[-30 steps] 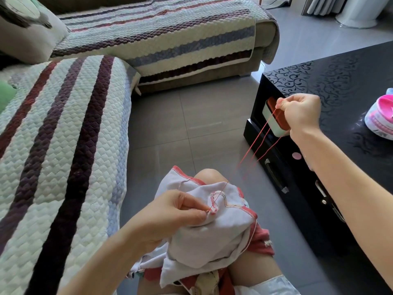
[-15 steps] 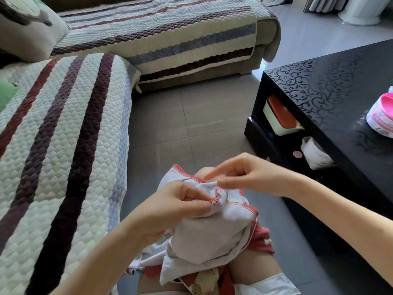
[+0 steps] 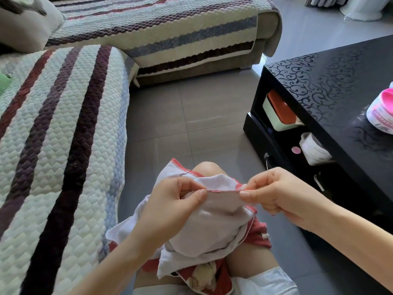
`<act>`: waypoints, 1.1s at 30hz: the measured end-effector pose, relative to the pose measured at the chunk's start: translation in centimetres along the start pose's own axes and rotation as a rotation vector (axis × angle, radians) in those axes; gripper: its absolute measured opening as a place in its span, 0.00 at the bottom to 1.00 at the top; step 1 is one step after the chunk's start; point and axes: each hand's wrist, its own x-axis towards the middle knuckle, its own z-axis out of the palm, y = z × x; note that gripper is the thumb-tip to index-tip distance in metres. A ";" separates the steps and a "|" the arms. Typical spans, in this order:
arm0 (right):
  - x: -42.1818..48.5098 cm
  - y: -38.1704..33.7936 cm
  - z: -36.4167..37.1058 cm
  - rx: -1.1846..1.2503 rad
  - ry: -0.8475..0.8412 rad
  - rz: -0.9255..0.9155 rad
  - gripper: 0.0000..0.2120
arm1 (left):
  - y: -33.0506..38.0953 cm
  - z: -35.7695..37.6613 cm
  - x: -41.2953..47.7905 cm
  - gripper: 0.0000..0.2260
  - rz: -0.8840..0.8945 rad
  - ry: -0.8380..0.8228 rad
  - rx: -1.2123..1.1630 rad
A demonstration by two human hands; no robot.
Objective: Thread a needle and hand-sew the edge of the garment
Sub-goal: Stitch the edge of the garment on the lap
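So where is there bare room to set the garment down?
Free: the black tabletop up to the pink tub, and the striped sofa cover beside the knee. Crowded: the shelf below, with a box and white roll.

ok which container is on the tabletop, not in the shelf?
The pink-lidded tub at the right edge; the orange-lidded box and the white cup sit in the shelf underneath.
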 end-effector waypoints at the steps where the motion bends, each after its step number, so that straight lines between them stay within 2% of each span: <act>1: -0.2 0.0 0.1 -0.021 0.033 -0.012 0.07 | 0.1 0.1 0.0 0.07 0.007 -0.012 0.016; 3: -0.6 -0.3 0.4 -0.061 0.062 -0.078 0.02 | 0.2 0.0 0.2 0.07 -0.016 -0.053 -0.021; 7: -0.5 -0.8 1.0 -0.186 0.015 -0.252 0.11 | 0.8 0.2 0.4 0.04 -0.068 -0.156 -0.099; 12: 0.2 -1.0 1.4 -0.282 0.004 -0.357 0.04 | 1.1 0.5 0.6 0.04 -0.082 -0.206 -0.134; 16: 0.4 -1.1 1.1 -0.246 -0.102 -0.331 0.08 | 1.3 0.3 0.7 0.04 -0.131 -0.254 -0.206; 19: 0.4 -0.9 1.2 -0.204 -0.106 -0.272 0.12 | 1.5 0.1 0.7 0.04 -0.152 -0.278 -0.242; 23: 0.4 -0.8 1.1 -0.134 -0.104 -0.160 0.08 | 1.3 -0.4 0.7 0.06 -0.202 -0.297 -0.246; 27: 0.6 -0.7 0.9 -0.021 -0.173 -0.052 0.06 | 0.8 -0.7 0.8 0.07 -0.226 -0.321 -0.240; 33: 0.6 -0.7 1.0 -0.101 -0.114 -0.072 0.09 | 0.0 -0.8 1.1 0.09 -0.212 -0.326 -0.217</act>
